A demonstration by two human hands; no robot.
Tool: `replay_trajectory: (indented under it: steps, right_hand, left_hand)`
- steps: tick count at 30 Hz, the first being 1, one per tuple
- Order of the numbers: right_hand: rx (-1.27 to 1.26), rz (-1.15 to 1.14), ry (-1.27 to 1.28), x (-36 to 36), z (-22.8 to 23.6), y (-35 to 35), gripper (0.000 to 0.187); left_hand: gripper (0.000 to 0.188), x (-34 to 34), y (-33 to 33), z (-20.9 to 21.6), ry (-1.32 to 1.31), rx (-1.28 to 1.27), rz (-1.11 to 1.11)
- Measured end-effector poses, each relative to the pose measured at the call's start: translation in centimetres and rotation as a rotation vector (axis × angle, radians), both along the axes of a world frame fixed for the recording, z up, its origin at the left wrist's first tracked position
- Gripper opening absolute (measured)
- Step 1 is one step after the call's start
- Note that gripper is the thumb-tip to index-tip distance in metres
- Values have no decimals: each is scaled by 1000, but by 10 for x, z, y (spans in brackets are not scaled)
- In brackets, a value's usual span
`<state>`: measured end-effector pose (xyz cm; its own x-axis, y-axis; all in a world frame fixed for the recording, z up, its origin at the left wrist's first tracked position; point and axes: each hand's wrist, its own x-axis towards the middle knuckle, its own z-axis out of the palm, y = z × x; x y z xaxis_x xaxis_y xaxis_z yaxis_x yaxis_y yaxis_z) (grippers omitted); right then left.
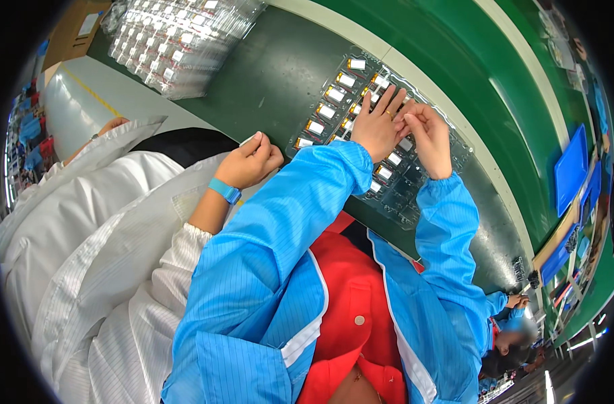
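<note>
A clear plastic tray (402, 202) lies on the dark bench, its pockets holding several small white rectangular pouch cells (326, 110) with yellow-orange ends. Over its middle is my left hand (378, 128), fingers stretched out and apart above the cells. Just to the right, my right hand (429, 138) is bent in a pinch, thumb and forefinger together beside the left fingertips. Whatever may be between those fingers is too small or hidden to make out. Both hands cover part of the tray's rows. Several pockets at its near right side show no cell.
At the far left stands a tall stack of clear trays (179, 47) filled with similar cells, near a cardboard box (75, 34). A co-worker's hand (253, 160) with a blue wristband rests at the bench edge on my left. Blue bins (571, 168) stand at the far right.
</note>
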<state>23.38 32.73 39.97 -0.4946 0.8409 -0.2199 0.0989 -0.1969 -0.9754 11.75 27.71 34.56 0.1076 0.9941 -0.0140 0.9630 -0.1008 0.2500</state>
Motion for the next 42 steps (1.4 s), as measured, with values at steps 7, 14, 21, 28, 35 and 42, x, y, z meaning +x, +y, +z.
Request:
replay_trajectory:
  steps: [7, 14, 21, 28, 35, 42]
  right_hand:
    - [1, -82, -31, 3, 8, -17, 8]
    - [-64, -264, 1, 15, -11, -2, 10]
    - [9, -139, -28, 13, 8, -14, 7]
    - [43, -113, -19, 22, 25, -38, 3]
    - [150, 41, -160, 34, 23, -70, 3]
    - [38, -192, -19, 47, 12, -63, 2]
  left_hand:
    - [57, 5, 3, 2, 16, -45, -70]
    - [43, 6, -6, 16, -167, 76, -18]
    - [55, 19, -35, 6, -115, 28, 8]
    - [59, 26, -34, -2, -190, 75, 27]
    - [69, 27, -34, -2, -102, -42, -17]
    - [56, 33, -38, -1, -310, 36, 0]
